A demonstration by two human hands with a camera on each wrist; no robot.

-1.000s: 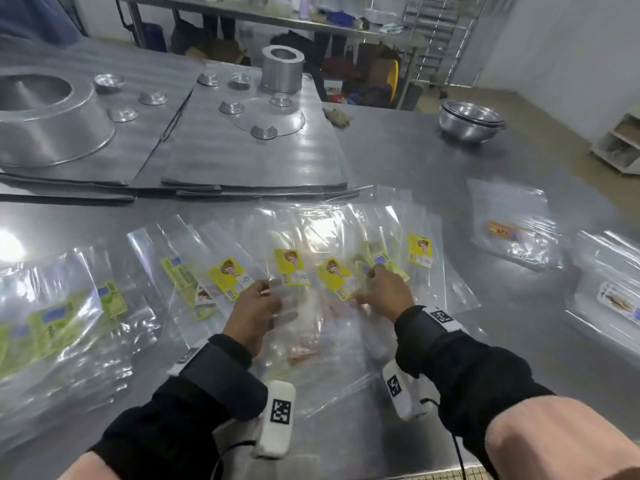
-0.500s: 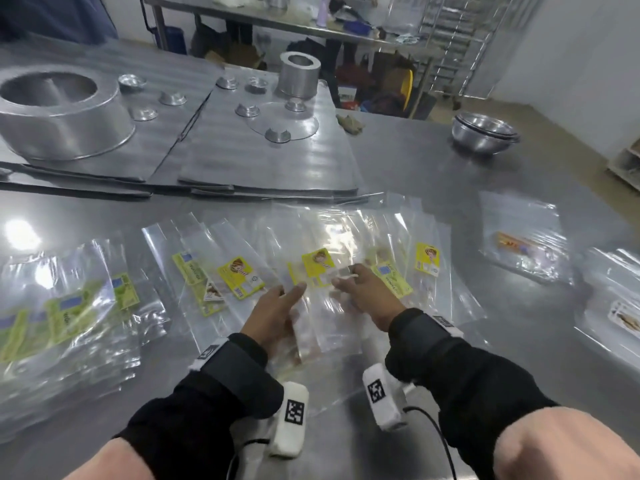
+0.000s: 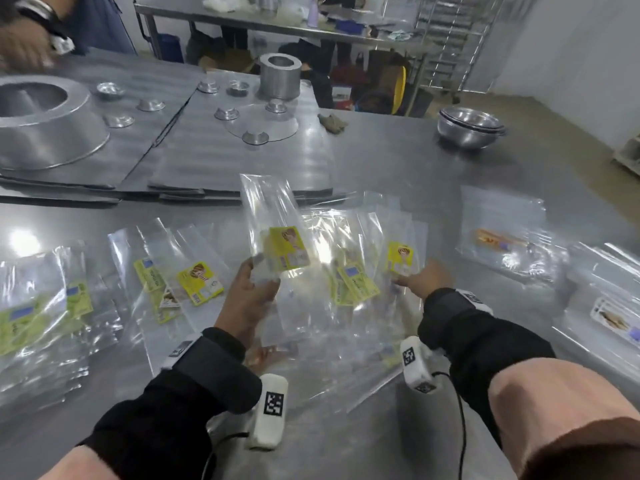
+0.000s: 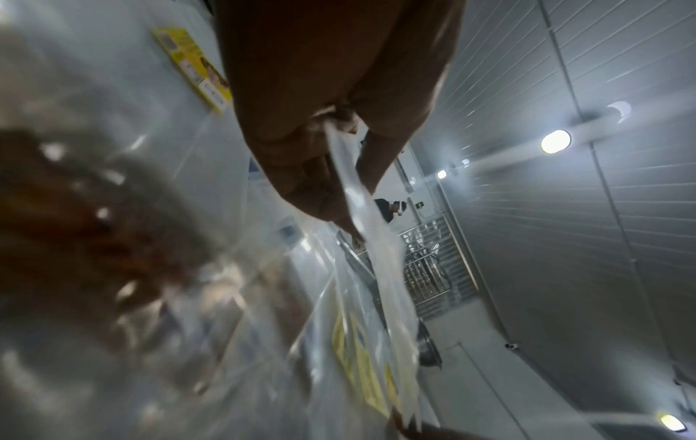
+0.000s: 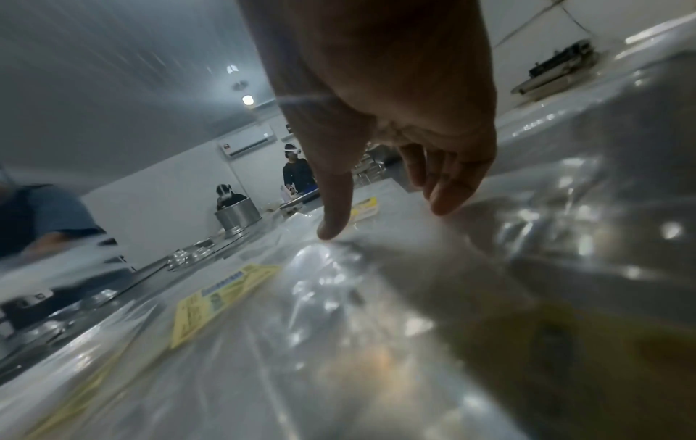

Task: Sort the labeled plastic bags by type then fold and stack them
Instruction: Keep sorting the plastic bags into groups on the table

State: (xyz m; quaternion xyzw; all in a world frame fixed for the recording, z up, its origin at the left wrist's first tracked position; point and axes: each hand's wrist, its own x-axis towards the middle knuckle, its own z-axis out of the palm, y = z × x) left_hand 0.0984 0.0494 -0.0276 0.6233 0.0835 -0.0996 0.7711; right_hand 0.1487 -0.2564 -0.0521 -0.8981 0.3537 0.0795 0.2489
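The left hand (image 3: 247, 299) pinches the lower end of a clear plastic bag with a yellow cartoon-face label (image 3: 277, 237) and holds it off the steel counter (image 3: 398, 161); the left wrist view shows the film caught between thumb and curled fingers (image 4: 301, 166). The bag stands nearly upright, its long axis running from the hand up and away toward the far side of the counter, label facing the head camera. The right hand (image 3: 424, 277) is released, fingers straight and spread, its fingertips (image 5: 331, 229) down on the loose fan of clear bags (image 3: 346, 282) still lying on the counter, seemingly pinning them.

What the next move likely turns on: the matching yellow-labelled bag (image 3: 199, 282) lies flat to the left of the lifted one, just beside the left hand and well apart from the right. Further left sits the pile of green-labelled bags (image 3: 41, 313), and the orange-labelled bags (image 3: 502, 244) lie far right. So the left hand is the nearer one for carrying the held bag leftward to its own kind, laying its length to match the bag there
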